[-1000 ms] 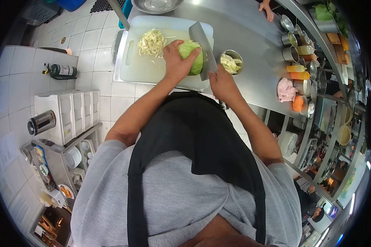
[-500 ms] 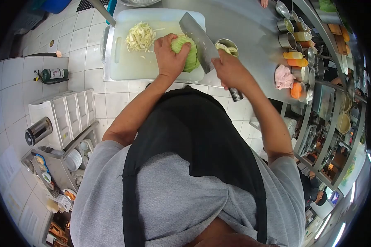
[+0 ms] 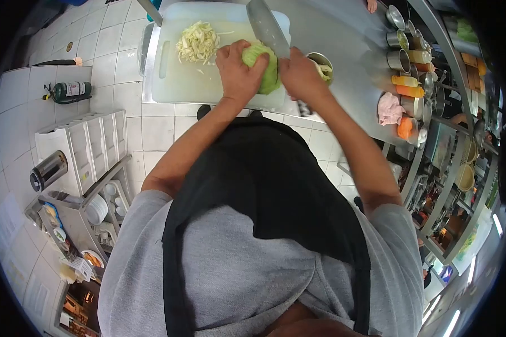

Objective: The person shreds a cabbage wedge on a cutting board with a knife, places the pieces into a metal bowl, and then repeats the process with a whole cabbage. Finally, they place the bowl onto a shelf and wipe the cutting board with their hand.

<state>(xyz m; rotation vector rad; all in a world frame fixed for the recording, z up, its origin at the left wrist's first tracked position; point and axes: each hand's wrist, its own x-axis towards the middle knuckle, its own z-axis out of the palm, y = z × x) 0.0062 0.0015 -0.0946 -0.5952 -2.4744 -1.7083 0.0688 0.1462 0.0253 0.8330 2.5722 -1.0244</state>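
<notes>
A piece of green cabbage (image 3: 269,70) sits on the white cutting board (image 3: 194,92), held down by the curled fingers of my left hand (image 3: 239,73). My right hand (image 3: 303,76) grips a cleaver (image 3: 264,22) by its handle, whose end shows below the fist. The broad blade points away from me, close along the cabbage's right side; whether it touches cannot be made out. Shredded cabbage (image 3: 198,42) lies in a heap at the board's left. Partly behind my right hand, a metal container (image 3: 327,59) holds pale green pieces.
The board rests on a steel table (image 3: 348,84). Along its right side stand metal pots (image 3: 398,60), orange squeeze bottles (image 3: 409,91) and a pink cloth (image 3: 389,108). Another person's hand (image 3: 371,5) shows at the top edge. A fire extinguisher (image 3: 70,91) is at left.
My right hand and the cleaver have moved left, closer to the cabbage, and the blade has turned more upright. My left hand stays on the cabbage. The whole view has shifted slightly.
</notes>
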